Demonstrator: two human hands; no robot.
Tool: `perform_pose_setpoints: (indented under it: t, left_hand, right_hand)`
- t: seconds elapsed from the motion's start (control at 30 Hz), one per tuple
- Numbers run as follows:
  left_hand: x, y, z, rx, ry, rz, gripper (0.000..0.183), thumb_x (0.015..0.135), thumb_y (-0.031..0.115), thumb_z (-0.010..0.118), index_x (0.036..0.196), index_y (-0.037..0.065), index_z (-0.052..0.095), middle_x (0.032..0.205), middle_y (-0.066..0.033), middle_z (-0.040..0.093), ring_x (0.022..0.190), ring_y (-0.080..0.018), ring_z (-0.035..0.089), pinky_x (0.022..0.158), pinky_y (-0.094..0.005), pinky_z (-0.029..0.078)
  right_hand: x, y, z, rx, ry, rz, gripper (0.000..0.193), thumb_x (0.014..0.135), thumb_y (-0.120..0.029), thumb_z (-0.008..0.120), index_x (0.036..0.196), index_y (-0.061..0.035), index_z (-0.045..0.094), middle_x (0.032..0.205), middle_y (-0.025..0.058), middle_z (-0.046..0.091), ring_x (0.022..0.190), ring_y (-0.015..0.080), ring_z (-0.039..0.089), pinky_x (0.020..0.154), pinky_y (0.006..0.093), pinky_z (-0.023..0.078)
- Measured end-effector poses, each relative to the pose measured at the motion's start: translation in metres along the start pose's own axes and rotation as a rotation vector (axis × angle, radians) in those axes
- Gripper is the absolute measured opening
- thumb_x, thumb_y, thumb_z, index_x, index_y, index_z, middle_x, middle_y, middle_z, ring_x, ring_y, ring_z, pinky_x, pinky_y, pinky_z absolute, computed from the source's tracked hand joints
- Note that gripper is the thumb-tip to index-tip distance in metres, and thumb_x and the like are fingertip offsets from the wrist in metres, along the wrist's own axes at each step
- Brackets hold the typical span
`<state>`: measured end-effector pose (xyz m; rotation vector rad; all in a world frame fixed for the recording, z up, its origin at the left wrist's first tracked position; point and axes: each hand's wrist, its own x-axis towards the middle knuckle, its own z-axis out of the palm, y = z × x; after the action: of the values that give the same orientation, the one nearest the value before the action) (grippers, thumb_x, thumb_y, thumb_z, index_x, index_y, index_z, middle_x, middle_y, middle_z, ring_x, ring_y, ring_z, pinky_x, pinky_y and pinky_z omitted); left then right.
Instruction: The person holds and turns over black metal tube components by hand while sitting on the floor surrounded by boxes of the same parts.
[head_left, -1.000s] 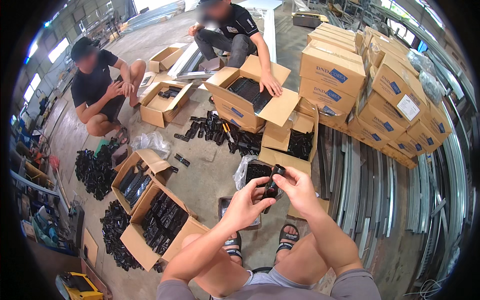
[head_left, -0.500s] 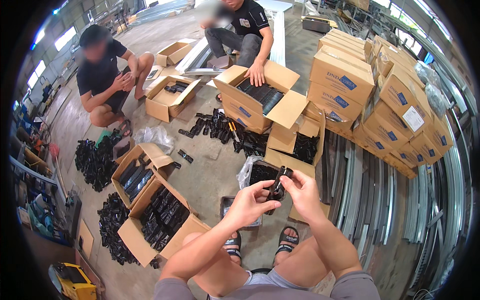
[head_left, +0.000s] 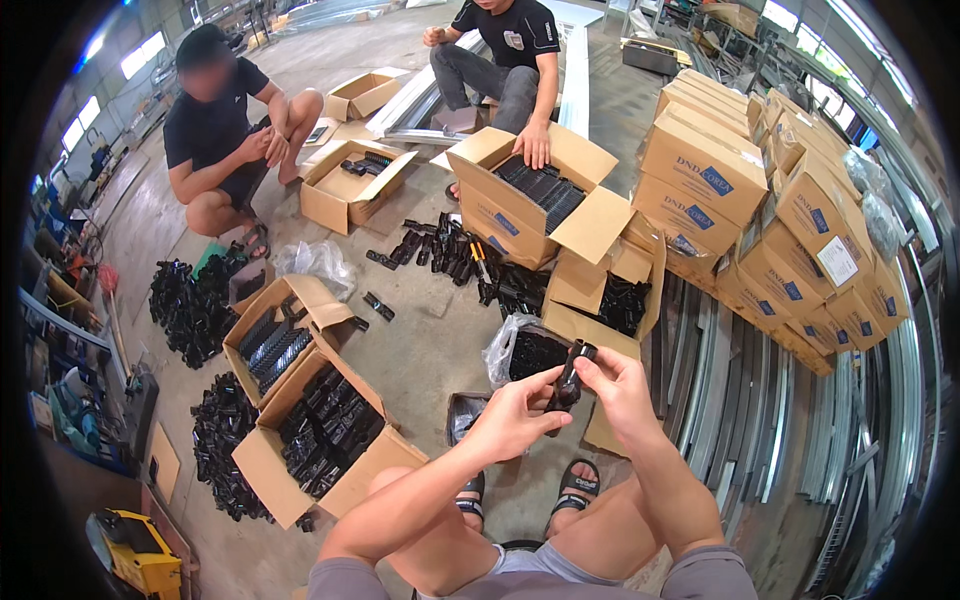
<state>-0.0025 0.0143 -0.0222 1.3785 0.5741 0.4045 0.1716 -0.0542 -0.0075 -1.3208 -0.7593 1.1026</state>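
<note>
A short, glossy black part (head_left: 574, 372), roughly tube-shaped at its upper end, is held up at a tilt between my two hands. My left hand (head_left: 518, 412) grips its lower left side with the fingers, the thumb lying near its bottom end. From the other side, my right hand (head_left: 620, 392) pinches its upper portion between thumb and fingers. Just beyond my hands stands a container of small black pieces (head_left: 538, 355), lined with clear plastic. Beside my left hand is a small bin (head_left: 466, 408) with a plastic bag in it, partly hidden by the hand.
Open cartons of black parts stand at left (head_left: 375, 462) and ahead (head_left: 498, 232). Loose black parts lie in piles (head_left: 222, 440) on the floor. Stacked closed cartons (head_left: 700, 165) and metal profiles (head_left: 735, 400) fill the right. Two people (head_left: 222, 130) crouch or sit opposite, one with a hand in a carton.
The black part has turned a little between my fingers, and my left thumb sits lower on it. My view has swung slightly left. The far person's hand remains on the carton's parts.
</note>
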Motion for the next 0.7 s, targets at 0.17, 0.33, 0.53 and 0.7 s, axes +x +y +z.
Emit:
perform_pose_setpoints:
  t: [0.17, 0.33, 0.53, 0.7]
  left_hand:
    - [-0.003, 0.006, -0.011, -0.031, 0.014, -0.059, 0.069, 0.085, -0.006, 0.071, 0.146, -0.003, 0.039, 0.116, -0.0121, 0.065, 0.102, -0.0123, 0.062, 0.087, -0.0282, 0.054]
    - [0.007, 0.016, -0.022, 0.0, 0.216, 0.052, 0.067, 0.085, -0.008, 0.069, 0.145, 0.001, 0.041, 0.118, -0.014, 0.066, 0.105, -0.0156, 0.064, 0.088, -0.0283, 0.053]
    - [0.015, 0.023, -0.022, 0.465, 0.595, 0.259, 0.064, 0.076, 0.003, 0.077, 0.134, 0.022, 0.055, 0.105, -0.022, 0.071, 0.099, -0.0376, 0.069, 0.083, -0.0431, 0.055]
    - [0.004, 0.021, -0.025, 0.59, 0.499, 0.192, 0.06, 0.078, 0.003, 0.069, 0.133, 0.022, 0.054, 0.093, -0.0224, 0.069, 0.087, -0.0427, 0.066, 0.076, -0.0503, 0.053]
  right_hand:
    - [0.026, 0.012, -0.005, -0.033, -0.034, 0.022, 0.028, 0.1, -0.022, 0.062, 0.113, 0.0019, 0.066, 0.1, 0.0044, 0.069, 0.089, 0.0098, 0.063, 0.079, 0.0254, 0.05]
    - [0.106, 0.112, -0.046, -0.602, -0.096, 0.245, 0.037, 0.098, -0.033, 0.06, 0.107, 0.0017, 0.068, 0.094, 0.0132, 0.072, 0.084, 0.02, 0.069, 0.073, 0.0317, 0.054]
    - [0.156, 0.258, -0.063, -1.473, -0.221, -0.02, 0.023, 0.088, -0.021, 0.061, 0.097, -0.0021, 0.072, 0.104, 0.0238, 0.07, 0.101, 0.0381, 0.068, 0.088, 0.0484, 0.054]
    - [0.137, 0.321, -0.016, -1.418, -0.045, 0.328, 0.023, 0.087, -0.018, 0.06, 0.103, -0.0038, 0.07, 0.105, 0.0228, 0.07, 0.101, 0.0392, 0.067, 0.087, 0.0484, 0.054]
